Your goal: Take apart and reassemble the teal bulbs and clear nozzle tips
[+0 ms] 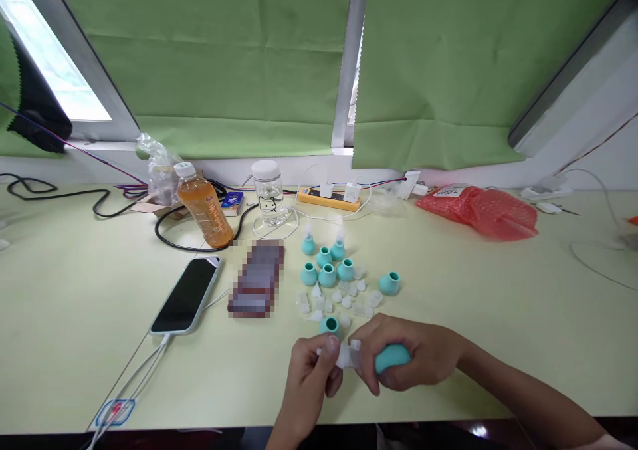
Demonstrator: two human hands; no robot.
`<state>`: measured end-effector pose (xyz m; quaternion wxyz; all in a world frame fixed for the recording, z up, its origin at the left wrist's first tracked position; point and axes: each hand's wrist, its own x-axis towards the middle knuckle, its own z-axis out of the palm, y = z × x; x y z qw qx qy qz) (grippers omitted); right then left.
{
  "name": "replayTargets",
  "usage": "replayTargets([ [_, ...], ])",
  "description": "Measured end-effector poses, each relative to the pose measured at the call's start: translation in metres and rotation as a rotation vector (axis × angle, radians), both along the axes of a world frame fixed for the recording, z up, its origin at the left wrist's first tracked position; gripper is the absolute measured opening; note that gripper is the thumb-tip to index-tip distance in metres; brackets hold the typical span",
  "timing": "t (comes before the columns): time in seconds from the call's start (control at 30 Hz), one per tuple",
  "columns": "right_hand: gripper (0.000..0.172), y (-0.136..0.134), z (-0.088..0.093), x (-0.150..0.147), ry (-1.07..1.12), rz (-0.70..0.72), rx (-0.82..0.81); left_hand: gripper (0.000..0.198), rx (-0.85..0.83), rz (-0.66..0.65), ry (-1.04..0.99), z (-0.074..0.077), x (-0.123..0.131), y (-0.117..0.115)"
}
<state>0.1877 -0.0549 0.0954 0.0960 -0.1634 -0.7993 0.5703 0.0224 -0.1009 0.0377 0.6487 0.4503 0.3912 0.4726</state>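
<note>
My right hand (409,360) is closed around a teal rubber bulb (393,357) near the table's front edge. My left hand (312,377) pinches a small clear plastic tip (343,355) that meets the bulb's mouth. Just behind my hands stands another teal bulb (329,325). Farther back sit several teal bulbs (326,267), one (389,282) apart on the right, with several loose clear tips (343,300) scattered among them.
A phone (187,295) on a white cable lies at the left beside a blurred dark booklet (256,278). Behind are an orange drink bottle (204,211), a clear jar (268,192), a yellow power strip (329,199), black cables and a red bubble bag (478,211).
</note>
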Motion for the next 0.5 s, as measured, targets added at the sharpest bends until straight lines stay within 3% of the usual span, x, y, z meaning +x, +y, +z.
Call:
replayTargets([
  [0.13,0.019,0.006,-0.010,0.004,0.119,0.047,-0.318,0.048,-0.209,-0.329,-0.384,-0.002,0.001,0.009],
  [0.2,0.022,0.009,-0.014,0.004,0.196,0.032,-0.375,0.047,-0.259,-0.404,-0.444,-0.001,0.000,0.012],
  [0.23,0.023,0.010,-0.015,0.004,0.219,0.019,-0.381,0.046,-0.234,-0.363,-0.399,0.001,-0.001,0.014],
  [0.3,0.023,0.010,-0.015,0.003,0.241,-0.008,-0.377,0.041,-0.057,-0.083,-0.150,0.006,-0.006,0.017],
  [0.4,0.022,0.010,-0.013,0.004,0.240,-0.019,-0.352,0.024,0.309,0.367,0.499,0.010,-0.016,0.026],
  [0.5,0.020,0.012,-0.012,0.005,0.212,-0.010,-0.331,0.020,0.510,0.416,0.924,0.001,-0.019,0.037],
])
